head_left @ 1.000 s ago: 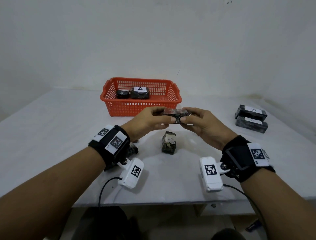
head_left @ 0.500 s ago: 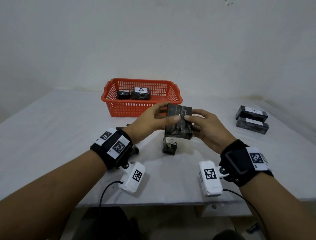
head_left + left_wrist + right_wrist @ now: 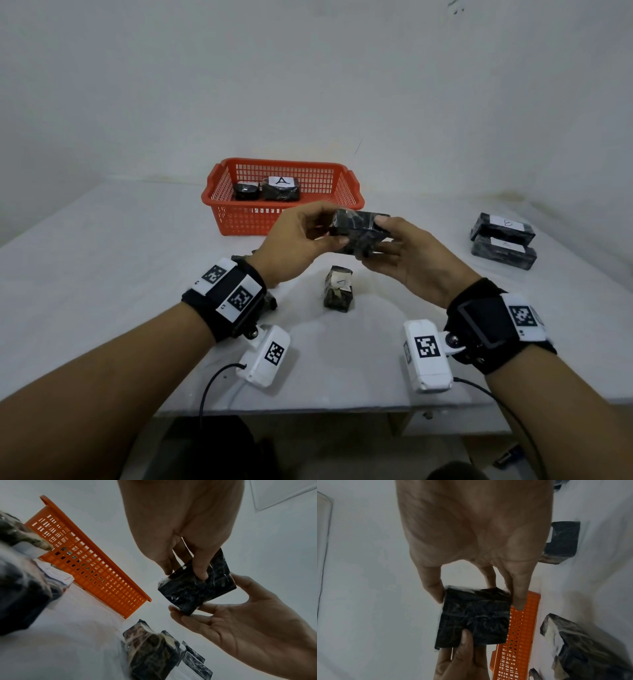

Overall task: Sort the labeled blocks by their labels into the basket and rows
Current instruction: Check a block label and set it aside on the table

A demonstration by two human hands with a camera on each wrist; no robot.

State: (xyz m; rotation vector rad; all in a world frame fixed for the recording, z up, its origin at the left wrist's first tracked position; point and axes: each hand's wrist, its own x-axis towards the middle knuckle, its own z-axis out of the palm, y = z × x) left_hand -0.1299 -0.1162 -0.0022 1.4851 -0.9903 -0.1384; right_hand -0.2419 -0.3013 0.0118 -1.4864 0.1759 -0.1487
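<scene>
A dark marbled block [image 3: 359, 234] is held in the air between both hands, in front of the orange basket [image 3: 239, 219]. My left hand [image 3: 329, 228] pinches its left end with thumb and fingers. My right hand [image 3: 376, 241] pinches its right end, thumb on one edge and index finger on the other [image 3: 518, 599]. No label shows on the block's faces [image 3: 197, 588] [image 3: 476, 616]. In the basket lie a block labeled A [image 3: 280, 188] and a smaller dark one [image 3: 246, 191].
A small wrapped block [image 3: 338, 287] with a white label stands on the table below my hands. Two long dark blocks lie side by side at the right, the far one labeled B [image 3: 503, 228], the near one [image 3: 503, 253]. Another dark block [image 3: 20, 588] sits blurred under my left wrist.
Both hands have turned the block: edge-on a second ago, then its broad face stood upright towards me, now it tilts back flatter. The hands stayed in front of the basket.
</scene>
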